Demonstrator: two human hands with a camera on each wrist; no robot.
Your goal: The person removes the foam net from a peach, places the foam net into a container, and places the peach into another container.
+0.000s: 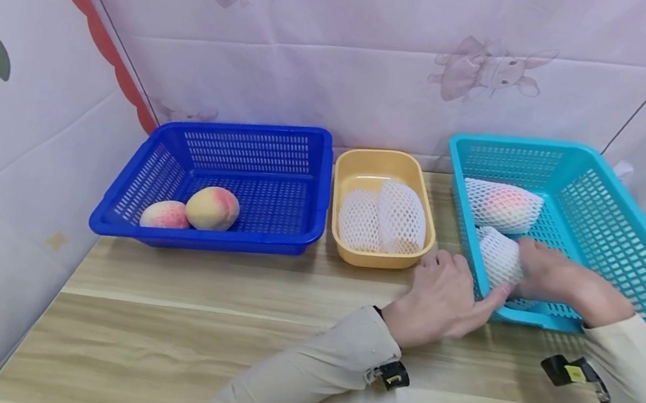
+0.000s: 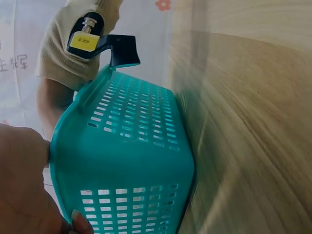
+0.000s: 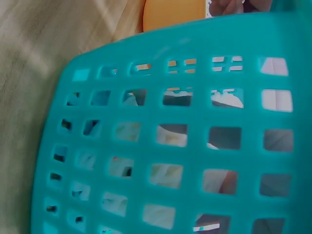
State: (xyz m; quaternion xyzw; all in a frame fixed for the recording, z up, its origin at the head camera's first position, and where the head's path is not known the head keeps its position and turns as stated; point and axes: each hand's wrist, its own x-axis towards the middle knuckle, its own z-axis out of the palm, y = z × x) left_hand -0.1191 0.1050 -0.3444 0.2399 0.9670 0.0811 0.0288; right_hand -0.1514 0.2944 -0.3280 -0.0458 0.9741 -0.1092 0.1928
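My right hand [image 1: 551, 274] reaches down inside the teal basket [image 1: 614, 215] and holds a peach-sized thing in a white foam net [image 1: 499, 256] near its front left corner. The net covers most of what is in it. Over that same corner lies my left hand [image 1: 437, 301], its thumb across the rim and a fingertip [image 2: 80, 222] against the outside wall in the left wrist view. Behind the held one lies a netted peach [image 1: 504, 207], its pink showing through the mesh. The basket's slotted wall [image 3: 195, 114] hides most of the right hand in the right wrist view.
A yellow container [image 1: 378, 261] with white foam nets [image 1: 401, 217] stands left of the teal basket. Farther left, a blue basket [image 1: 234, 241] holds a peach [image 1: 213, 209] and a pinker peach [image 1: 164, 215]. A printed cloth [image 1: 341, 90] hangs behind the wooden table [image 1: 176, 331].
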